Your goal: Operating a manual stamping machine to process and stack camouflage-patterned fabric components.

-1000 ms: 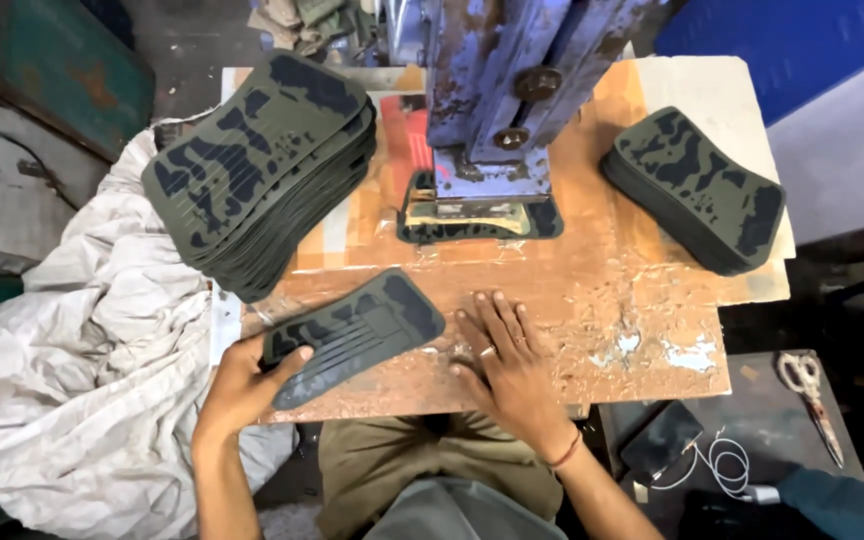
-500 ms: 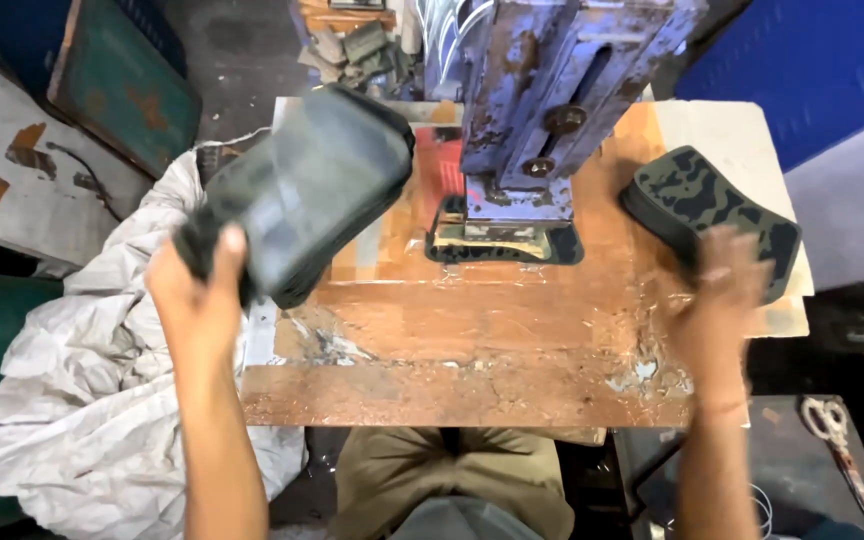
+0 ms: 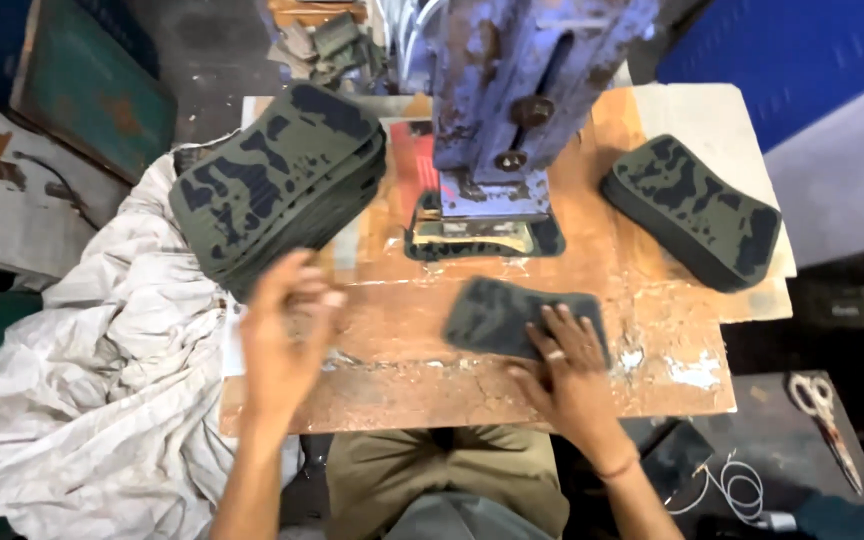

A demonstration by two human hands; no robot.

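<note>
Down from the left stack [image 3: 277, 185], the left hand [image 3: 287, 345] is now hovering empty and open; the right hand [image 3: 567, 365] is pressing flat on a camouflage piece [image 3: 497, 315].

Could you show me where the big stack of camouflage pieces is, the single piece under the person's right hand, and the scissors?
Tall stack of camouflage-patterned pads [image 3: 272, 185], head view, middle of top pad.
Single dark camouflage pad [image 3: 497, 315], head view, its uncovered left half.
Pale-handled scissors [image 3: 827, 415], head view, near the pivot.
</note>
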